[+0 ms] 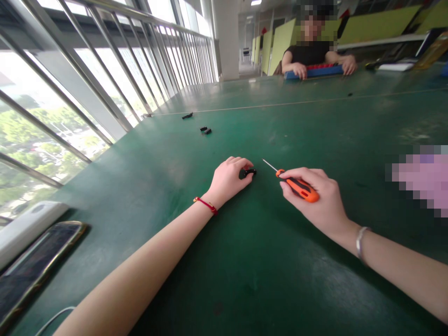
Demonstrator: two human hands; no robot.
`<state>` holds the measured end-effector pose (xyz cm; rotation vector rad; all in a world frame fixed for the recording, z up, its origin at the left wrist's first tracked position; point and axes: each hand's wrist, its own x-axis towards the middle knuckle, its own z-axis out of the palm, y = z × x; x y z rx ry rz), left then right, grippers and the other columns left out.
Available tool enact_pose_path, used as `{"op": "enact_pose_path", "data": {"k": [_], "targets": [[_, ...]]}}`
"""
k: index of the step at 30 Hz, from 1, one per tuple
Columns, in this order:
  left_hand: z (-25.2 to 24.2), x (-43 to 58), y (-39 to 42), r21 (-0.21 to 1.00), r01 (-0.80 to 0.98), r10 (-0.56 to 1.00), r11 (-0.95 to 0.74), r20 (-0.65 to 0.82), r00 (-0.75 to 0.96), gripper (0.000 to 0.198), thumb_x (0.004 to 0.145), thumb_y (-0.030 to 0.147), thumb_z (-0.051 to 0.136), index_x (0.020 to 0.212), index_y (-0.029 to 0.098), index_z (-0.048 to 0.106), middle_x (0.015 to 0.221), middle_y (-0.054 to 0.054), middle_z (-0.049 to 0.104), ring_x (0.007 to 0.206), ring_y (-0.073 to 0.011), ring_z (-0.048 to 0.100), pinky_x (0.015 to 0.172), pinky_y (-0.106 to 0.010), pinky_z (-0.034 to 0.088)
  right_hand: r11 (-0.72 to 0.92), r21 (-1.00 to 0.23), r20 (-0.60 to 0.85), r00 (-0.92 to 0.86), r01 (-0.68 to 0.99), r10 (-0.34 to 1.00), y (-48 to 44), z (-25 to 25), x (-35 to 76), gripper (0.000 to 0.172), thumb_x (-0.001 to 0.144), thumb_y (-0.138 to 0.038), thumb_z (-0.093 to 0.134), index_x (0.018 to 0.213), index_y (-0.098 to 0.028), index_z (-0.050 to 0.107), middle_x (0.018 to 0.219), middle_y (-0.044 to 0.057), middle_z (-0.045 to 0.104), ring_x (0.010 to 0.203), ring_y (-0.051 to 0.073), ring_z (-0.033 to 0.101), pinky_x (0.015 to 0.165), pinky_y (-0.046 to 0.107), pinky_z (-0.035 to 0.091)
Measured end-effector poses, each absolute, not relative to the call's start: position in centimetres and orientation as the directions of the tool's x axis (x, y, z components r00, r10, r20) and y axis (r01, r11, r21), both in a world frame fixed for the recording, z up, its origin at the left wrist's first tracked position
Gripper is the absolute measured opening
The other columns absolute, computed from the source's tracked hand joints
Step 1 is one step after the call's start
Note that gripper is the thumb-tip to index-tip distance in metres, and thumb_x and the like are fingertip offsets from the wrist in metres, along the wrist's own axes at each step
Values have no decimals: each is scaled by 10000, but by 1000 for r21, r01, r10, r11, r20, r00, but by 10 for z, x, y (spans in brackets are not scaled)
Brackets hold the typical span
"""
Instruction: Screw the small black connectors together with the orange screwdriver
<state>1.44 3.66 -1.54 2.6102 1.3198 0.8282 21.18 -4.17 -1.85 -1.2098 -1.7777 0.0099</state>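
Note:
My left hand [231, 179] rests on the green table with its fingers closed around a small black curved part [249, 172]. Most of that part is hidden by the fingers, so its exact kind does not show. To the right, my right hand [317, 196] grips an orange and black screwdriver [304, 190] by its handle. The thin metal shaft points up and left toward the black part, and a gap separates its tip from my left fingers.
Small black pieces [206, 131] lie farther back, with another black piece [187, 115] beyond them. A phone [35, 261] and a white device [28, 228] are at the left edge near a metal railing [140, 51]. Across the table [217, 261], a person holds a blue tray [315, 72].

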Motion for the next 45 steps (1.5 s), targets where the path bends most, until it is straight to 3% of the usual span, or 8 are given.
{"op": "enact_pose_path", "data": {"k": [11, 25, 32, 36, 42, 45], "targets": [[-15, 15, 36, 300, 738, 781, -604, 409, 473, 162, 828, 296, 538, 880, 198, 656, 883, -28, 664, 887, -188, 570, 773, -304, 464, 450, -445, 534, -174, 775, 827, -33, -25, 213, 205, 764, -184, 582, 959, -221, 632, 854, 16, 620, 742, 176, 575, 727, 344, 428], [-16, 14, 37, 355, 651, 739, -671, 395, 546, 95, 772, 186, 550, 840, 199, 614, 866, 3, 666, 879, -175, 585, 765, -290, 473, 387, -454, 413, -196, 802, 889, -31, -27, 214, 214, 804, -252, 528, 966, -193, 655, 792, 37, 568, 758, 193, 526, 716, 340, 421], [-16, 13, 37, 392, 579, 696, -715, 477, 536, 280, 766, 98, 496, 1009, 207, 583, 998, -6, 642, 920, -141, 605, 791, -249, 481, 379, -464, 412, -184, 801, 892, -30, -27, 214, 223, 805, -245, 526, 976, -200, 661, 827, 40, 589, 789, 202, 539, 751, 350, 423], [-14, 13, 34, 295, 578, 631, -761, 542, 555, 323, 777, 69, 463, 1050, 205, 568, 1022, -19, 620, 925, -133, 597, 784, -238, 474, 382, -452, 411, -191, 806, 891, -29, -28, 215, 222, 800, -246, 537, 978, -204, 664, 817, 36, 585, 777, 200, 538, 748, 349, 424], [-13, 17, 31, -23, 579, 435, -815, 637, 637, 286, 811, 67, 447, 1039, 194, 564, 994, -33, 625, 907, -155, 571, 816, -283, 439, 396, -430, 419, -208, 811, 884, -30, -28, 215, 222, 802, -244, 538, 981, -200, 662, 830, 34, 584, 779, 197, 536, 743, 348, 425], [-12, 19, 29, -96, 578, 380, -811, 664, 644, 289, 828, 64, 425, 1054, 190, 552, 985, -38, 624, 931, -163, 557, 834, -295, 426, 400, -425, 420, -214, 812, 882, -30, -28, 214, 218, 802, -239, 537, 978, -195, 660, 838, 36, 586, 786, 198, 534, 753, 351, 426]]}}
